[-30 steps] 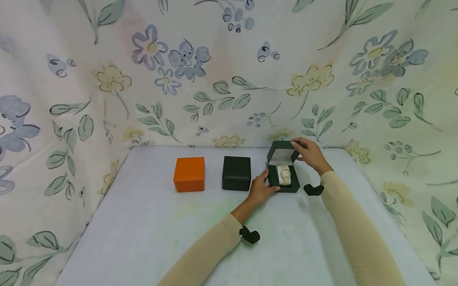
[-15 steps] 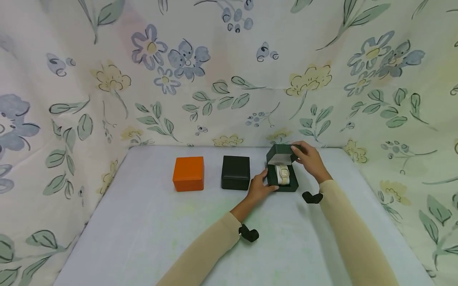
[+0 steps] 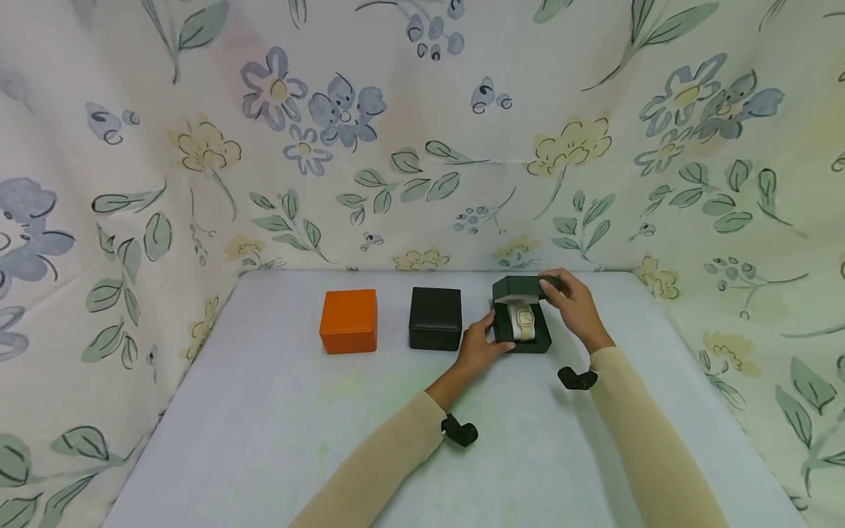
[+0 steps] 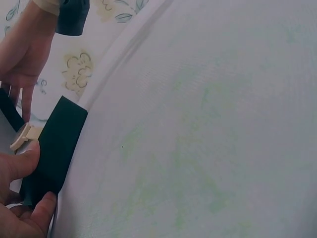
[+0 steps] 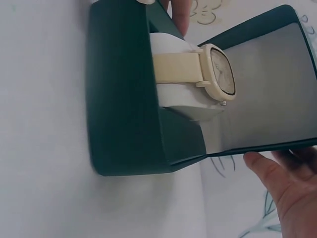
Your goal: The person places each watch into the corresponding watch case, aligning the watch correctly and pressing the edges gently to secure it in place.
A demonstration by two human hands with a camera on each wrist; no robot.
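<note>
A dark green watch box [image 3: 543, 343] sits on the table at the back right, its lid [image 3: 511, 287] tilted partway down over the base. Inside, a cream-strapped watch [image 5: 181, 68] wraps a white cushion [image 5: 183, 95], its squarish face toward the raised lid. My left hand [image 3: 477, 347] grips the base at its front left corner, thumb along the front rim, as the left wrist view also shows. With thumb and fingers, my right hand [image 3: 573, 302] holds the lid by its right side; in the right wrist view the thumb [image 5: 265, 171] lies at the lid's edge.
Left of the green box stands a black box [image 3: 436, 320], closed, close to my left hand. Farther left is a closed orange box [image 3: 348, 323]. A floral curtain [image 3: 422, 117] hangs behind the white table [image 3: 264, 440].
My right hand has brought the green lid forward and down, from nearly upright to a lower tilt. My left hand stays on the base; the black and orange boxes have not moved.
</note>
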